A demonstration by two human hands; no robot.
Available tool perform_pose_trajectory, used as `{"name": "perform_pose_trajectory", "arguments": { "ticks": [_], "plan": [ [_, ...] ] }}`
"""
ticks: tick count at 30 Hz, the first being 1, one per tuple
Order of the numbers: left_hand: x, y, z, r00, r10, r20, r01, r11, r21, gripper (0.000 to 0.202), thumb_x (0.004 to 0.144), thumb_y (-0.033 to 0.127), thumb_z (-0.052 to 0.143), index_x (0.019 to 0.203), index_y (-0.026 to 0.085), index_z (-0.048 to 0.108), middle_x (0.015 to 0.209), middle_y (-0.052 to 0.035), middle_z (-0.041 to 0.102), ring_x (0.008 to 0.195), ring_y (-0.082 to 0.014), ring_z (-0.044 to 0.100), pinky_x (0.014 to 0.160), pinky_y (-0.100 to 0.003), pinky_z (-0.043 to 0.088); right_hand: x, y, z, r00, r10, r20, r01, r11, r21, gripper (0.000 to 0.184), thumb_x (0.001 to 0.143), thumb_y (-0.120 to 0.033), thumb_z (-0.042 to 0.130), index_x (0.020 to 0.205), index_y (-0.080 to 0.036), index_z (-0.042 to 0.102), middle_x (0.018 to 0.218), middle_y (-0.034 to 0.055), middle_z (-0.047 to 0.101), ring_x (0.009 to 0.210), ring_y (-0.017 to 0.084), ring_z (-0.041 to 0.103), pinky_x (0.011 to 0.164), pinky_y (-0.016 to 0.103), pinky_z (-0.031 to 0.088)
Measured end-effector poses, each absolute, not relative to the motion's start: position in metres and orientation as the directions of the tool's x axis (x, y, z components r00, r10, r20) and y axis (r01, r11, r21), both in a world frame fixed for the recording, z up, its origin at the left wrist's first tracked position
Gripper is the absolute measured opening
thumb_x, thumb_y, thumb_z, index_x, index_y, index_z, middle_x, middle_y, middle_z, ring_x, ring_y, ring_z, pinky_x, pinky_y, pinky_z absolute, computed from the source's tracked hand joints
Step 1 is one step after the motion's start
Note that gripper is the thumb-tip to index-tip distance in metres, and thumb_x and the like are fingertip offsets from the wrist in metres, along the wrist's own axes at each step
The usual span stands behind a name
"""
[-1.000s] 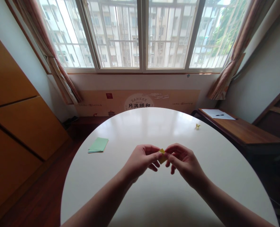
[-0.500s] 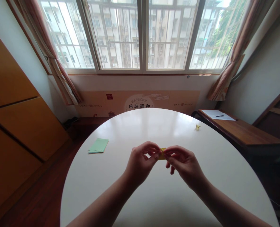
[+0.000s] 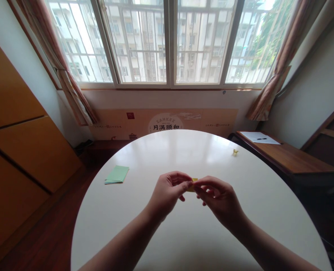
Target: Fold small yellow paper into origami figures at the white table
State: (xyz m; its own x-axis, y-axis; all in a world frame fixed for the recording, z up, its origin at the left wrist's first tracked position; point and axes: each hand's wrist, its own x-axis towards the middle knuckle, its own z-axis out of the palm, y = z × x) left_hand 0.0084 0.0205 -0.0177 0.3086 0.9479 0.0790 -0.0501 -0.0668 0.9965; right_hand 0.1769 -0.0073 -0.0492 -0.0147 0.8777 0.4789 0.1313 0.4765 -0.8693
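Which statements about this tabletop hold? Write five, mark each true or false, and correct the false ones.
1. The left hand and right hand both pinch the small yellow folded paper. True.
2. The stack of light-green rectangular sheets lies beneath the right hand. False: it lies apart, out to the left.
3. A small yellow folded figure stands on the round white table. True.
4. The dark slim pen is on the round white table. False: it lies on a white sheet on the brown wooden desk.
5. The hands hide part of the small yellow folded paper. True.

Yellow paper [image 3: 191, 189] (small, partly hidden) is pinched from both sides.
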Motion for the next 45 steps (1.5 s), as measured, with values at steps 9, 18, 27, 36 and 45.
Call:
{"name": "perform_pose_trajectory", "arguments": {
  "ticks": [9, 18, 27, 36, 45],
  "plan": [
    [0.012, 0.018, -0.017, 0.268, 0.962, 0.052, -0.016, -0.05, 0.999, 0.024, 0.074, 0.033, 0.076, 0.082, 0.011, 0.071, 0.076, -0.0103, 0.074, 0.07, -0.0213, 0.068, 0.046, -0.022, 0.049, 0.179, -0.007, -0.049, -0.009, 0.815, 0.58, 0.323, 0.551, -0.769, 0.01, 0.088, -0.028, 0.068, 0.094, -0.025, 0.076, 0.088, 0.0063, 0.075, 0.066, 0.017, 0.067, 0.048, 0.025, 0.053],
    [0.005, 0.017, -0.014, 0.325, 0.926, 0.195, 0.171, -0.26, 0.95, 0.01, 0.08, 0.024, 0.067, 0.082, 0.015, 0.071, 0.08, -0.0075, 0.073, 0.076, -0.0213, 0.067, 0.051, -0.023, 0.051, 0.179, -0.004, -0.049, -0.029, 0.938, 0.347, -0.036, 0.346, -0.938, 0.038, 0.085, -0.038, 0.07, 0.119, -0.023, 0.063, 0.088, 0.0065, 0.071, 0.066, 0.02, 0.068, 0.041, 0.025, 0.054],
    [0.002, 0.016, -0.015, 0.327, 0.914, 0.242, 0.194, -0.316, 0.929, 0.018, 0.084, 0.027, 0.067, 0.098, 0.019, 0.059, 0.081, -0.0048, 0.073, 0.073, -0.0182, 0.067, 0.053, -0.022, 0.048, 0.178, -0.003, -0.05, -0.107, 0.968, 0.228, -0.192, 0.205, -0.96, 0.023, 0.078, -0.033, 0.079, 0.096, -0.02, 0.071, 0.074, 0.0032, 0.07, 0.064, 0.018, 0.067, 0.043, 0.023, 0.054],
    [0.003, 0.022, -0.015, 0.373, 0.928, 0.008, -0.019, -0.001, 1.0, 0.026, 0.077, 0.032, 0.075, 0.088, 0.014, 0.06, 0.073, -0.0079, 0.072, 0.065, -0.0174, 0.065, 0.045, -0.019, 0.045, 0.179, -0.005, -0.05, -0.141, 0.955, 0.26, -0.22, 0.226, -0.949, 0.033, 0.08, -0.031, 0.078, 0.111, -0.024, 0.07, 0.079, 0.0029, 0.07, 0.063, 0.016, 0.065, 0.044, 0.023, 0.055],
    [0.0, 0.033, -0.024, 0.435, 0.878, -0.199, 0.081, 0.182, 0.98, 0.028, 0.073, 0.031, 0.077, 0.088, 0.012, 0.063, 0.073, -0.0079, 0.072, 0.065, -0.016, 0.065, 0.048, -0.021, 0.048, 0.188, 0.001, -0.046, -0.252, 0.959, 0.13, 0.051, 0.147, -0.988, 0.025, 0.084, -0.035, 0.073, 0.101, -0.017, 0.071, 0.081, 0.0079, 0.074, 0.071, 0.019, 0.066, 0.047, 0.023, 0.052]
  ]
}}
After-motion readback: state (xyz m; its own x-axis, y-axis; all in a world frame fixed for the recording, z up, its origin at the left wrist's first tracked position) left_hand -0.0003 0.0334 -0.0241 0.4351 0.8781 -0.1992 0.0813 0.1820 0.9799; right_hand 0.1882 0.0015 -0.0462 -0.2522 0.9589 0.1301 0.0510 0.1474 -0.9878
